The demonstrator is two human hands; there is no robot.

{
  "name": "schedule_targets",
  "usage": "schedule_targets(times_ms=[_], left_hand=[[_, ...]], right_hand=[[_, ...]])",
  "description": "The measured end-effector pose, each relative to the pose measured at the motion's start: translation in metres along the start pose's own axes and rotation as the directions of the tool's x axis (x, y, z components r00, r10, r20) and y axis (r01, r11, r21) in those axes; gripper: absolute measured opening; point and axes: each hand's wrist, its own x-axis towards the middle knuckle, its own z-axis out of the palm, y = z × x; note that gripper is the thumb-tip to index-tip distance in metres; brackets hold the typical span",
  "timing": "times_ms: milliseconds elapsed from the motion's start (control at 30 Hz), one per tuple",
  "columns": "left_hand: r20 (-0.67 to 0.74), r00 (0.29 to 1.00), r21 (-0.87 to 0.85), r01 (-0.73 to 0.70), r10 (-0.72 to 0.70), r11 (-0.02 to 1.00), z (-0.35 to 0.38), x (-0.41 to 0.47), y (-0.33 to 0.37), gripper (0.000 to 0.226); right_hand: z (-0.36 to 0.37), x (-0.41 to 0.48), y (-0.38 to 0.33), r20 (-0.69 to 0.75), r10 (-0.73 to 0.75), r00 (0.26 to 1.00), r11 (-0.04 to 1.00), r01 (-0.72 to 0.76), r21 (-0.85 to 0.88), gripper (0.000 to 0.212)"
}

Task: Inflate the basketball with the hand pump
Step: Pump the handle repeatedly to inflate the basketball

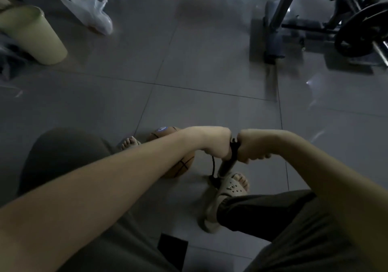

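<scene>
Hands: left hand (216,143) and right hand (253,145) clamped together on pump (227,166) handle for leverage.
Foot (233,184): seemingly pinning base.
Ball (181,166): on floor (189,95), within hose (213,164) reach.

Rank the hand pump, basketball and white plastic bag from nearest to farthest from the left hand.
1. Hand pump: handle gripped by the left hand.
2. Basketball: on the floor beside the pump.
3. White plastic bag: far off, upper left.
</scene>
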Motion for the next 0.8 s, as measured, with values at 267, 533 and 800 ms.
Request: schedule_targets(times_ms=[267,533,800], left_hand=[[-0.084,0.994,0.089,0.075,-0.067,0.993,0.075,0.031,-0.018,0.025],[-0.126,0.986,0.087,0.122,-0.111,0.989,0.111,0.048,-0.034,0.013],[0.046,0.996,0.109,0.07,-0.075,0.992,0.093,0.021,-0.023,0.019]], right_hand=[[0.09,0.064,0.021,-0.132,0.013,0.991,0.996,-0.001,0.094,0.023],[0.118,0.089,0.028,-0.175,-0.01,0.985,0.999,0.017,0.041,0.02],[0.104,0.054,0.01,-0.033,-0.005,0.999,1.0,0.004,-0.024,0.02]])
